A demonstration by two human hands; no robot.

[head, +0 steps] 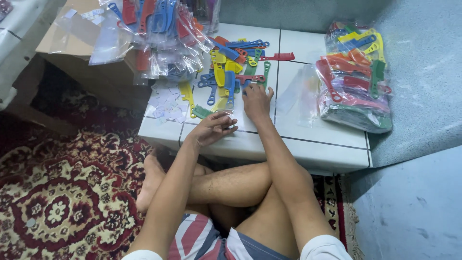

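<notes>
A person sits cross-legged on a red patterned carpet (62,192) before a low white tiled platform (313,144) in the middle of the frame. The right hand (256,102) lies flat, palm down, on the loose pile of coloured plastic combs (231,67), fingertips touching a blue one, while the left hand (211,127) hovers just beside it, fingers loosely curled near a green comb (201,112). At upper left, bagged combs (159,33) spill over a cardboard box (91,62); at right lies a stack of filled clear bags (353,77).
</notes>
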